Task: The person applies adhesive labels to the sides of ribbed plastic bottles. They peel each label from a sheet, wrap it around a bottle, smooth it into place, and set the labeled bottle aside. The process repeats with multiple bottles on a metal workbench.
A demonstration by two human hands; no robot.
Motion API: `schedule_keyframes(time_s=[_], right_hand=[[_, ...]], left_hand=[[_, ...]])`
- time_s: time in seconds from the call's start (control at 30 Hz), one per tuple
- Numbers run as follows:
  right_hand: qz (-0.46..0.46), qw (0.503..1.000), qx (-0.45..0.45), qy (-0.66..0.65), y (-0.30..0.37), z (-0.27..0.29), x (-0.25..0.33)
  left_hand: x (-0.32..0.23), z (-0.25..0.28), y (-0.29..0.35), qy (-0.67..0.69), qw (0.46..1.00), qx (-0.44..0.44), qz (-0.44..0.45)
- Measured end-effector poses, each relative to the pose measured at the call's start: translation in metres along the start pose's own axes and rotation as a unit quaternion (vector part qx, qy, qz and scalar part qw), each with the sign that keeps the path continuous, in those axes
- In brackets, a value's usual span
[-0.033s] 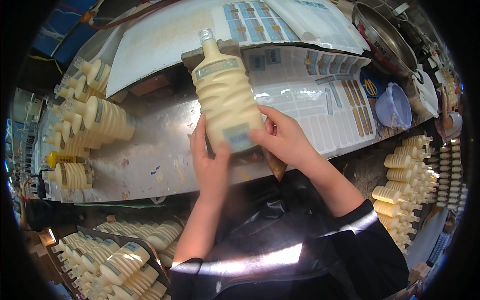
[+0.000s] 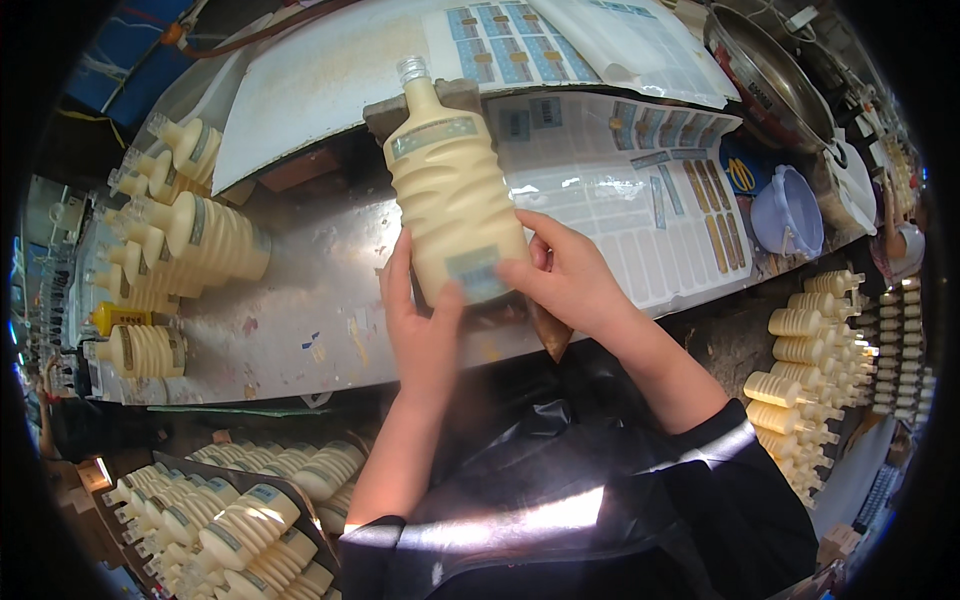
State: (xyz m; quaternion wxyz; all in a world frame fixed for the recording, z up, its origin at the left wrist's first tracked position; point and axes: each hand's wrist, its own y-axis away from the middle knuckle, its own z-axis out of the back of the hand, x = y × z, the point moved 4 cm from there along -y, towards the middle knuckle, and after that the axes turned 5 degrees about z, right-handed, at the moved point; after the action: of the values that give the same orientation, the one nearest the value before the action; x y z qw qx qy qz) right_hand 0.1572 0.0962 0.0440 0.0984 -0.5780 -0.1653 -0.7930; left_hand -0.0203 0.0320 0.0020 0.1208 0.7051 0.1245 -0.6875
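A cream-coloured bottle [image 2: 450,195] with wavy ridged sides and a clear neck lies across the middle of the metal table. Its neck points away from me and rests on a grey-brown block [image 2: 458,95]. One label is on its shoulder and a bluish label [image 2: 473,272] sits near its base. My left hand [image 2: 420,315] is closed round the lower left side, thumb on the base end. My right hand [image 2: 565,275] grips the lower right side, its thumb pressing beside the bluish label. A brown pointed piece [image 2: 550,332] sticks out below the bottle, partly hidden.
Label sheets [image 2: 625,215] cover the table's right part, and more sheets [image 2: 515,40] lie on a white board behind. Several filled bottles [image 2: 215,235] stand at left, others [image 2: 250,525] in a crate lower left, more [image 2: 790,390] at right. A lilac bucket [image 2: 788,212] is right.
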Motion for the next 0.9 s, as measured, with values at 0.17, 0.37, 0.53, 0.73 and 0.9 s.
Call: schedule_keyframes(time_s=[0.17, 0.37, 0.53, 0.73, 0.9], right_hand=[[-0.006, 1.000, -0.017, 0.011, -0.0010, -0.0011, -0.0015], [0.001, 1.000, -0.025, 0.019, -0.0020, -0.0016, -0.0026], [-0.003, 0.999, -0.022, 0.037, -0.0017, -0.0010, 0.0006], [0.000, 0.999, -0.027, 0.028, -0.0011, -0.0013, 0.0001], [0.001, 0.999, -0.028, 0.033, -0.0013, -0.0015, 0.0012]], left_hand=[[0.0001, -0.0009, -0.0015, -0.005, 1.000, -0.006, 0.007], [0.0033, -0.0012, -0.0017, 0.008, 1.000, -0.011, 0.004], [0.0043, -0.0011, -0.0020, 0.014, 1.000, -0.012, 0.006], [0.0038, -0.0012, -0.0024, 0.000, 1.000, -0.013, -0.006], [0.0054, -0.0014, -0.0024, -0.003, 1.000, -0.017, -0.015]])
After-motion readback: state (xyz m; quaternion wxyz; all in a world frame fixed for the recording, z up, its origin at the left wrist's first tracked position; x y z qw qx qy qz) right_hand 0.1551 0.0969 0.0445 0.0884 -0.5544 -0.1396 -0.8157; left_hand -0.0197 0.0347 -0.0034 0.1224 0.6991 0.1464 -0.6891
